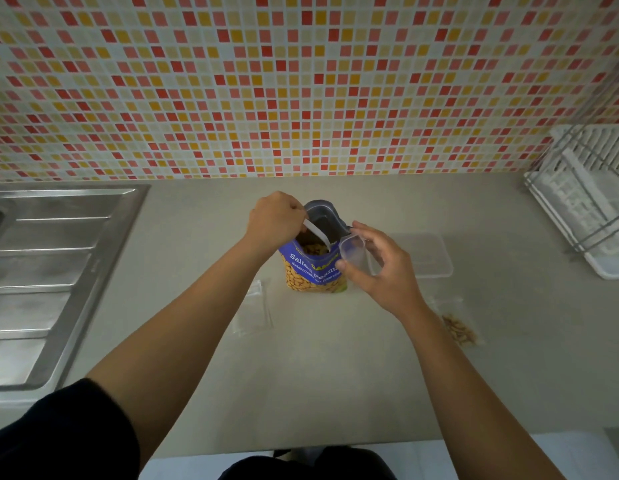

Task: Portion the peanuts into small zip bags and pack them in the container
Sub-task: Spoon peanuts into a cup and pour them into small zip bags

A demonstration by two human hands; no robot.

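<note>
A blue and yellow salted peanut bag (313, 271) stands open in the middle of the counter. My left hand (275, 220) grips a white spoon (318, 235) whose bowl dips into the bag's mouth. My right hand (377, 265) holds a small clear zip bag (353, 252) open just to the right of the peanut bag's top. A clear plastic container (427, 256) lies behind my right hand. A filled zip bag of peanuts (458, 329) lies flat at the right. Empty zip bags (254, 306) lie left of the peanut bag.
A steel sink drainboard (41, 271) fills the left side. A white dish rack (585, 206) stands at the back right. The tiled wall (301, 81) rises behind the beige counter (318, 375).
</note>
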